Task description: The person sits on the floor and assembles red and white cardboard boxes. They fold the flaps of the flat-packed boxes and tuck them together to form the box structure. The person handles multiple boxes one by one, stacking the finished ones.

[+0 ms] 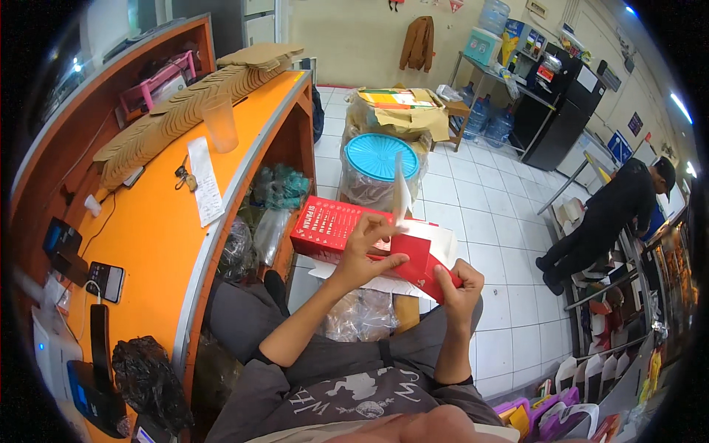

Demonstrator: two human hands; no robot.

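A partly folded carton (415,257) of red card with a white inside is in front of me above my lap. My left hand (366,255) pinches its near left edge, thumb on the red face and fingers bent beside a raised white flap. At the carton's lower right corner my right hand (461,289) is closed, thumb pressed on the red side. Just left of the carton lies a red box (325,221) with white print. Under my hands are white paper sheets and clear plastic packs (362,314).
An orange counter (148,244) on my left bears stacked brown cardboard (185,103), a plastic cup (220,124), a paper slip (204,181), keys and a phone (105,282). Ahead stands a tub with a blue lid (382,156). A person in dark clothes (609,214) stands at shelves on the right.
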